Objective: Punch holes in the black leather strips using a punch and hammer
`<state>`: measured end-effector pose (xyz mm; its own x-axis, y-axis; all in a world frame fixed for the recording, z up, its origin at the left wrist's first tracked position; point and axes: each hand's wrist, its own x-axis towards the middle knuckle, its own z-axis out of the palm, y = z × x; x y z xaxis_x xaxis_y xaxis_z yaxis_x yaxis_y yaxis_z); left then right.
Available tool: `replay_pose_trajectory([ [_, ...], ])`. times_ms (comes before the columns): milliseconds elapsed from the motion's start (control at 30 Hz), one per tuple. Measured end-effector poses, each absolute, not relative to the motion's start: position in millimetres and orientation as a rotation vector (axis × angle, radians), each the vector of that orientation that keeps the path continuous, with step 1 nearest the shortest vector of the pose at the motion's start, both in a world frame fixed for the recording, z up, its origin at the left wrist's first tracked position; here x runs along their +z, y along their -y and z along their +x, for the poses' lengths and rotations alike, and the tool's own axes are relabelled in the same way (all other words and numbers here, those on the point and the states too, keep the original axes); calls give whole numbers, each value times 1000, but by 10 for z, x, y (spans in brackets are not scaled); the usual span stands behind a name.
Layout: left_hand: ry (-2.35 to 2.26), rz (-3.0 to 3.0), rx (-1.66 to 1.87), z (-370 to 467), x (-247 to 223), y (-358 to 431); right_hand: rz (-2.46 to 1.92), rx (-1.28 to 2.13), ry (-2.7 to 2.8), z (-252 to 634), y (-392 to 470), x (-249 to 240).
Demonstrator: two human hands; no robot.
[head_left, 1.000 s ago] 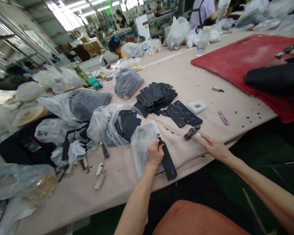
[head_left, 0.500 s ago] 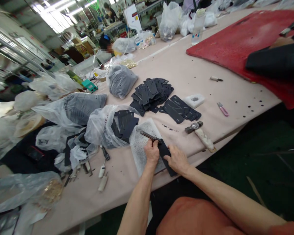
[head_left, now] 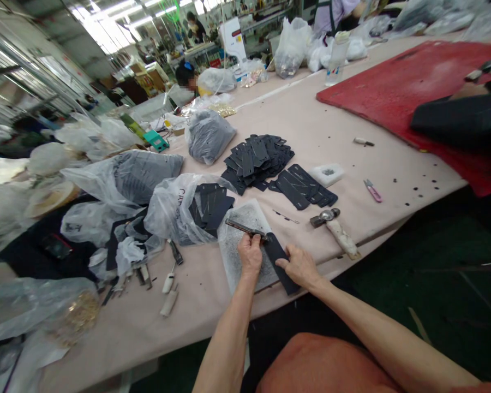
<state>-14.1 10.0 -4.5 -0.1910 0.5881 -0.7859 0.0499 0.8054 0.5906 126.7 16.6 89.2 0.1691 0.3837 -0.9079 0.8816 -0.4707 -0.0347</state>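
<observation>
My left hand (head_left: 250, 254) is closed on a dark metal punch-like tool (head_left: 239, 225), which points up and to the left. The tool's near end meets the top end of a flat black strip (head_left: 281, 268). My right hand (head_left: 300, 266) grips the strip's right edge, thumb on top and the other fingers partly hidden. Both hands are over a speckled white board (head_left: 234, 267) at the table's front edge. To the right lies a hammer (head_left: 336, 232) with a wrapped handle. Behind it, several black pieces (head_left: 300, 185) lie overlapped beside a larger heap (head_left: 257, 158).
A plastic bag of black pieces (head_left: 175, 210) touches the board's left side. Small tools (head_left: 169, 284) lie left of it. Pink snips (head_left: 372, 190), a white block (head_left: 327, 173) and a red mat (head_left: 393, 93) are to the right. Another person's hand shows at the far right.
The whole view has shifted slightly. My left hand has moved a little left, and the tool lies a bit flatter. Both hands keep their holds.
</observation>
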Motion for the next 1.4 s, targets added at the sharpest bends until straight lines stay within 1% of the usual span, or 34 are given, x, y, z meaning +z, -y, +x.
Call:
replay_pose_trajectory([
  [200, -1740, 616, 466, -191, 179, -154, 2008, -1373, -1171, 1320, -177, 863],
  [300, -1752, 557, 489, -180, 216, -132, 2152, -1645, -1012, 1378, -160, 834],
  [400, -1702, 247, 610, -153, 237, -119, 2279, -1941, -738, 1445, -92, 823],
  [500, -1514, -182, 731, -152, 315, -160, 2373, -2017, -616, 1476, 0, 850],
  [600, -1360, -335, 668, -176, 449, -224, 2415, -2073, -567, 1464, 69, 902],
  [733, -1256, -349, 627, -168, 592, -264, 2340, -2233, -508, 1428, 47, 973],
  [900, -1267, -322, 578, -129, 679, -305, 2372, -2349, -533, 1374, -263, 1009],
  [967, -1247, -333, 583, -133, 726, -349, 2406, -2395, -424, 1349, -414, 1008],
  [1033, -1235, -350, 579, -144, 778, -400, 2416, -2454, -201, 1332, -524, 1004],
  [1167, -1245, -369, 547, -157, 840, -453, 2197, -2628, 244, 1356, -572, 986],
  [1300, -1242, -392, 508, -150, 831, -423, 2000, -2745, 385, 1425, -505, 949],
  [1400, -1217, -425, 500, -141, 829, -413, 1967, -2793, 441, 1441, -478, 935],
])
